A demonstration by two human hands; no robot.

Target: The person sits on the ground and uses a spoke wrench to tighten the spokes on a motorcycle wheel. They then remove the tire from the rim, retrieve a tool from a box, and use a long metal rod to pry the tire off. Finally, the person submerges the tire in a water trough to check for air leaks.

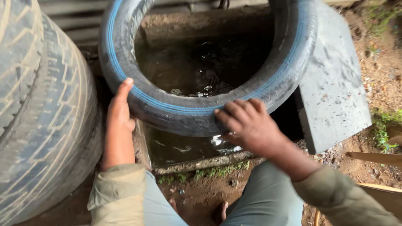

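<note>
One tyre (188, 111), dark rubber with a thin blue line running round its sidewall, fills the upper centre of the frame. It stands tilted over a sunken trough (180, 146) of dark water, its lower curve at mid-frame and its open centre showing the water behind. The rubber looks wet and glossy.

Two hands, both on this tyre:
- Left hand (120, 109), left of centre: palm flat against the outer edge of the tyre, thumb pointing up along the rim, fingers hidden behind the rubber. It presses or grips the edge; which of the two cannot be told.
- Right hand (247, 123), right of centre: fingers spread wide and laid flat on the lower sidewall, closed on nothing.

Both forearms come up from the bottom of the frame in rolled olive-green sleeves (119, 188). Grey-green trousers (268, 201) sit between them, with bare toes (222, 209) on the dirt at bottom centre.

Second, larger tyre (37, 104): far left of the frame, muddy deep tread, standing just beside the left forearm.

Flat grey slab (335, 88): right of the blue-lined tyre, lying at an angle over the trough's edge.

Ground (377, 54): reddish-brown soil with small stones, right side; low green weeds (383, 129) at the right edge and along the trough's near lip.

Wooden planks (377, 158): lower right corner.
</note>
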